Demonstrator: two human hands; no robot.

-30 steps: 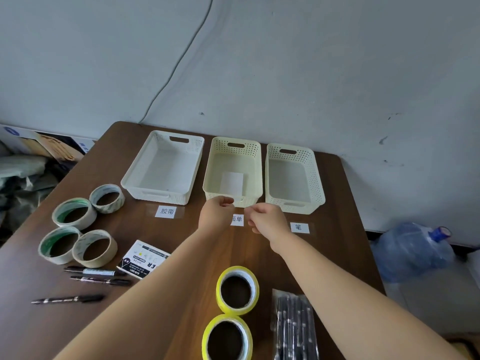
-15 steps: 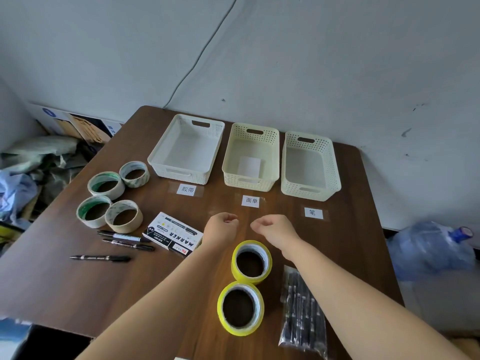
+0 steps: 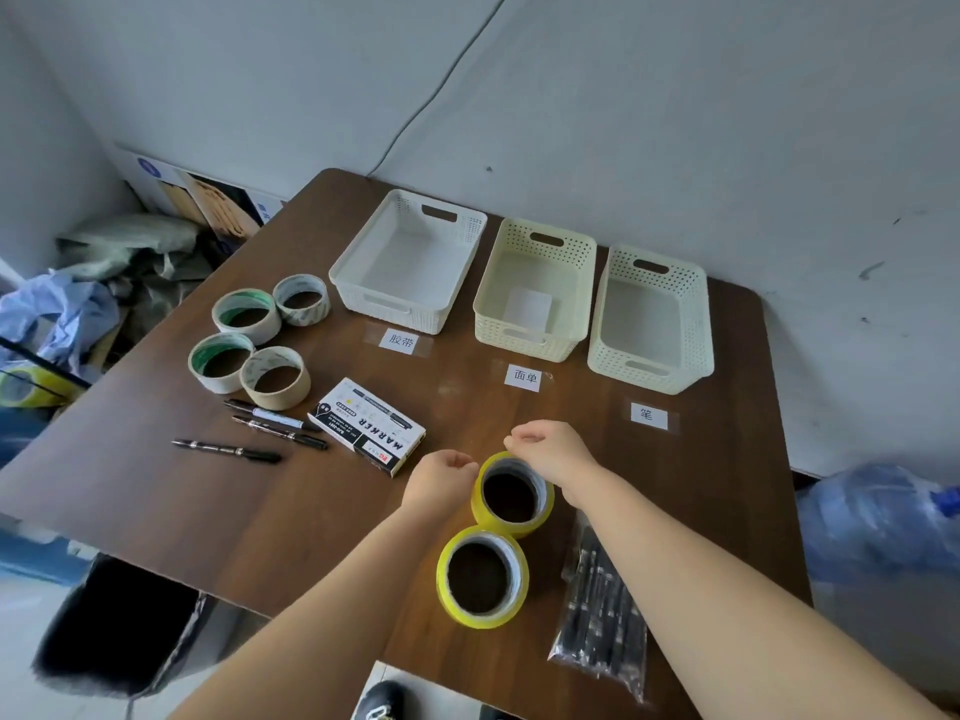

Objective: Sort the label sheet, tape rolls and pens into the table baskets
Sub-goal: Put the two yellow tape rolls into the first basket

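Observation:
Three pale baskets stand in a row at the table's far side: left basket, middle basket, right basket. A white label sheet lies flat in the middle basket. My left hand and my right hand hover with curled fingers on either side of a yellow tape roll, holding nothing. A second yellow roll lies nearer me. Several pale tape rolls and three loose pens lie at the left. A bag of black pens lies under my right forearm.
A marker box lies beside the loose pens. White tags are taped in front of each basket. Bags and clutter fill the floor at left, and a blue water bottle lies at right. The near table edge is close.
Both hands drew back from the middle basket's front edge toward me, to the nearer yellow roll. The camera view shifted left and back. The label sheet stays in the middle basket.

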